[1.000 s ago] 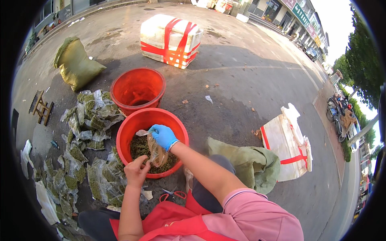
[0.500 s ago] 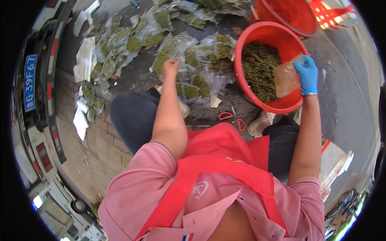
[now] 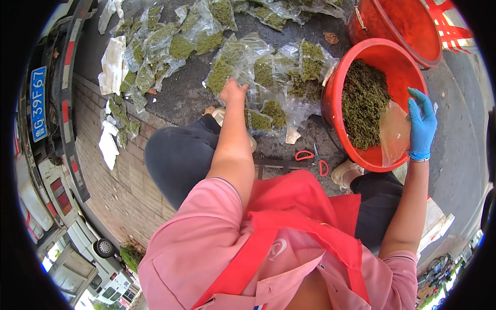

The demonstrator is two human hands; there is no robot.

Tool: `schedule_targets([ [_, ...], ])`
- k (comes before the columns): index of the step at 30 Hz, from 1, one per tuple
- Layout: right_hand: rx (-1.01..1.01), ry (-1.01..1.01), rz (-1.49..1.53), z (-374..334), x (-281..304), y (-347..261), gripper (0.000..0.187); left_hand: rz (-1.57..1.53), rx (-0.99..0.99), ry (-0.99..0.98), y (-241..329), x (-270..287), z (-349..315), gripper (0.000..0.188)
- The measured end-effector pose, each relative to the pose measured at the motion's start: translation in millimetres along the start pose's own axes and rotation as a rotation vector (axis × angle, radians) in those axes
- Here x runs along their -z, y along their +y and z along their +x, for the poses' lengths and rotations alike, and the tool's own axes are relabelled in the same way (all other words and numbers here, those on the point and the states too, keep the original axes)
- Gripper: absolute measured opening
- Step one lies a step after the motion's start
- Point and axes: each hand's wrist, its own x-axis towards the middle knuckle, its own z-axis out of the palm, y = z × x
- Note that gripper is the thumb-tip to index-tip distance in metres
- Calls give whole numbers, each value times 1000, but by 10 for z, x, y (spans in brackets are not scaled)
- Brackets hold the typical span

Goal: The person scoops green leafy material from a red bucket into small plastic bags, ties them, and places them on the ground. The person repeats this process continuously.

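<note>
My bare left hand [image 3: 234, 92] reaches down to the near edge of a clear plastic bag [image 3: 222, 70] of small green grains. Its fingers are curled against that edge, and whatever they hold is hidden. A blue glove covers my right hand [image 3: 422, 126], at the right rim of a red bucket [image 3: 378, 45]; its thumb and fingers are apart. Beside its palm, inside the bucket, a translucent plastic piece [image 3: 394, 133] stands against the wall. Green grains [image 3: 364, 103] fill the bucket's left part.
More grain-filled plastic bags [image 3: 181, 46] and white scraps [image 3: 112, 64] spread across the ground ahead and left. A second red bucket [image 3: 380, 26] stands behind the first. Red-handled scissors [image 3: 312, 157] lie between my feet. A vehicle's rear bumper [image 3: 66, 103] borders the left.
The view has shifted, so the bags and buckets sit farther right. My right fingers have spread apart beside the plastic piece. My left thumb now stands out from its fingers.
</note>
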Motion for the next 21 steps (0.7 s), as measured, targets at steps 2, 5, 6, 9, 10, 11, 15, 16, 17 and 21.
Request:
schedule_targets([
  [2,8,16,3,-18,38,59,19,87,-75,-102,3,9,142,40],
  [5,-34,30,33,-1,40,45,18,-114,22,31,-121,189,272,29],
  [6,-57,33,49,10,25,30,17,-243,86,84,-133,240,259,26],
  [9,19,-55,269,-48,-95,95,17,-719,130,171,84,784,91,19],
  [10,35,-118,234,-57,-136,25,21,-992,83,175,116,893,78,17],
  [11,8,-171,179,-70,-168,-51,25,-1271,23,166,216,967,86,16],
  [15,164,-265,41,-199,-248,-259,40,-1726,-361,-56,944,1790,-730,11],
  [16,194,-279,92,-219,-251,-326,41,-1760,-488,-125,1080,1944,-916,10],
  [17,204,-303,178,-233,-215,-358,44,-1773,-531,-170,1258,2116,-1098,10],
  [21,493,-59,-8,-369,-215,-604,58,-1850,-626,-362,1814,2518,-1734,6],
])
